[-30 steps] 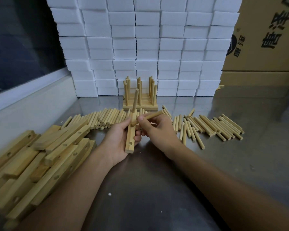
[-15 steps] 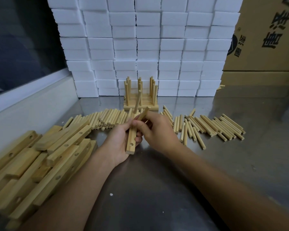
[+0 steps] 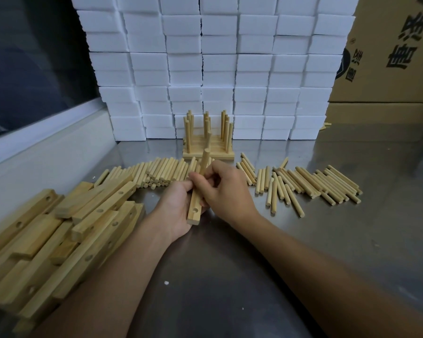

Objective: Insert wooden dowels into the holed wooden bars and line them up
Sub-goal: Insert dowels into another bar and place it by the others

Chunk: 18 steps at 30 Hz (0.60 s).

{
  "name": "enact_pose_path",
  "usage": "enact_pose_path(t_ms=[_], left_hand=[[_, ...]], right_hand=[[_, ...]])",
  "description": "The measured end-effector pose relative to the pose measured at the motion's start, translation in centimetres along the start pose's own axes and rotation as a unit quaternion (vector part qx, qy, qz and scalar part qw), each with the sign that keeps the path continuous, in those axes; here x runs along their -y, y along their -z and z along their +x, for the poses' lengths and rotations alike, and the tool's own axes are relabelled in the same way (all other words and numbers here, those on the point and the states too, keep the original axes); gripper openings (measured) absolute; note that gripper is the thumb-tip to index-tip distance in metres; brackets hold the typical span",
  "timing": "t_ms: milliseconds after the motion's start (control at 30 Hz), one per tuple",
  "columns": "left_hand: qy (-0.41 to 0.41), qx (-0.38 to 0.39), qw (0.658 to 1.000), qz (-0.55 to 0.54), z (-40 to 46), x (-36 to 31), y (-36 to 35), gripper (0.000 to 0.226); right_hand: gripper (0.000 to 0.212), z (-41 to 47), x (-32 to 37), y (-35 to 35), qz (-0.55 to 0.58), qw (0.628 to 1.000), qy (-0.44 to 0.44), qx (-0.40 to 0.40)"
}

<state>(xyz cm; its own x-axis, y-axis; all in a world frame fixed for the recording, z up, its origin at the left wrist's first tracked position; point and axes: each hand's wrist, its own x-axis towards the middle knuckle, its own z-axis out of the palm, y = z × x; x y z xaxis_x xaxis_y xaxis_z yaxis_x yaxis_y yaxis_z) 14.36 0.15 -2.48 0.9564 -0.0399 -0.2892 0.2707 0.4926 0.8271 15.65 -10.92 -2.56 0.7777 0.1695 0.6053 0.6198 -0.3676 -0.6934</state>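
Seating the dowel is the step now, I judge: your right hand pinches it low, fingers curled round the shaft, while your left hand grips the bar from underneath w/ thumb on top.

Landmark = the bar. It sits mid-table, just above the steel, between the bar pile to its left & the loose dowels to its right; finished rack lies beyond its far end.

To do it well:
- Keep the dowel square to the bar's face; any lean & it'll likely bind in the hole.
- Push straight along the dowel's axis, w/ a small twist if it's tight.
- Brace the bar from below, right under that hole.
- Can't see the hole itself (fingers cover it), so go by feel for full depth.

Orientation: bar's long axis runs away from you, near end lower, far end hidden behind your hands. An empty hole shows near the close end, facing up. Dowel's long axis is near upright, tip leaning slightly away & to the right.
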Motion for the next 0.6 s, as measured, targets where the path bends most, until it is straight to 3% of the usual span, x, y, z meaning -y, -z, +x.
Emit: enact_pose_path(t_ms=[433,600], left_hand=[[0.017,0.04,0.998,-0.038,-0.1,-0.5,0.3,0.031],[0.014,0.024,0.999,-0.033,0.0,-0.3,0.0,0.036]], right_hand=[[0.029,0.8,0.1,1.1,-0.069,0.994,0.058,0.065],[0.028,0.3,-0.1,0.7,-0.051,0.997,0.049,0.01]])
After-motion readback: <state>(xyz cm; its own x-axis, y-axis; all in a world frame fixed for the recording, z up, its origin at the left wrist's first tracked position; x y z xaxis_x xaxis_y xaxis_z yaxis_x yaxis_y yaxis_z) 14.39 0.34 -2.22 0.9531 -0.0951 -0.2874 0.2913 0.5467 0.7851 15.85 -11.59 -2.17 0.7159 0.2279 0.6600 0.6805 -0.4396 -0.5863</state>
